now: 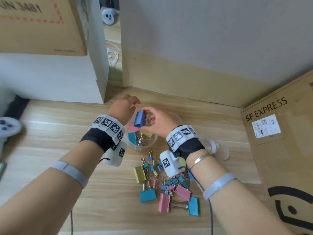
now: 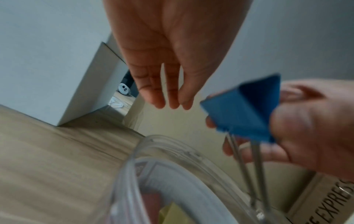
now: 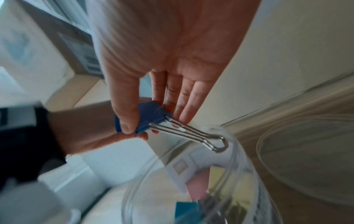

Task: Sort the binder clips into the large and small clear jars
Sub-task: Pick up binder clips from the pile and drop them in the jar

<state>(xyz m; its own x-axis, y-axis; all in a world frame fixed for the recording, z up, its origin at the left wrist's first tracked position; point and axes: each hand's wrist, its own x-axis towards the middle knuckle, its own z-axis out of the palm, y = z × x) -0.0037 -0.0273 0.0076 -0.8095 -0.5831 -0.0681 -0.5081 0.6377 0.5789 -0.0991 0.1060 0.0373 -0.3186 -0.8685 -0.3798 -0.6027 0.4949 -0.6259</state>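
My right hand (image 1: 155, 119) pinches a large blue binder clip (image 1: 139, 119) between thumb and fingers, its silver handles (image 3: 191, 133) pointing down over the mouth of the large clear jar (image 1: 144, 147). The jar holds pink, teal and yellow large clips. My left hand (image 1: 127, 106) hovers just beyond the jar's left side, fingers (image 2: 172, 91) straight and holding nothing. A loose pile of mixed large and small clips (image 1: 166, 184) lies on the wooden table in front of the jar. The small clear jar (image 1: 211, 146) shows partly behind my right wrist.
An SF Express cardboard box (image 1: 279, 150) stands at the right. A white box (image 1: 50, 78) with a brown carton on it stands at the back left, and a tall panel (image 1: 203, 48) closes the back. A white device (image 1: 6, 128) lies at the left edge.
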